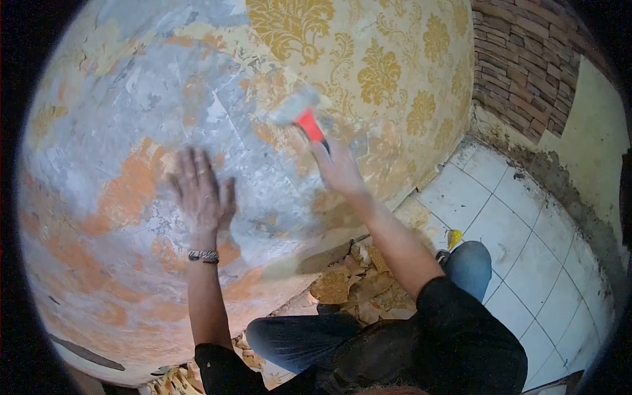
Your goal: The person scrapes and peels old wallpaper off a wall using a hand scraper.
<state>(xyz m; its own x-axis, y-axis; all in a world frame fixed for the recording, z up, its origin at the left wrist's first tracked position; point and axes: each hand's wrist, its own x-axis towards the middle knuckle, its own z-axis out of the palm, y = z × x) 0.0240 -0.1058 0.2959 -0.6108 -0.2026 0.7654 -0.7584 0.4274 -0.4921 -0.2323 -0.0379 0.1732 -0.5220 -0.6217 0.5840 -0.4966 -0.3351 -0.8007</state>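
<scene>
My right hand is wrapped round the red and black handle of a scraper. Its broad blade, smeared by motion, is at the wall where torn yellow paper meets bare plaster. Flat against the stripped grey and orange part of the wall lies my left hand, fingers stretched and thumb apart, a bracelet on its wrist. Cream wallpaper with a gold floral pattern covers the upper right of this wall.
Peeled wallpaper scraps are heaped along the foot of the wall, by my bent knees. White floor tiles spread to the right, with a small yellow object near my knee. Brick-patterned paper covers part of the adjoining wall.
</scene>
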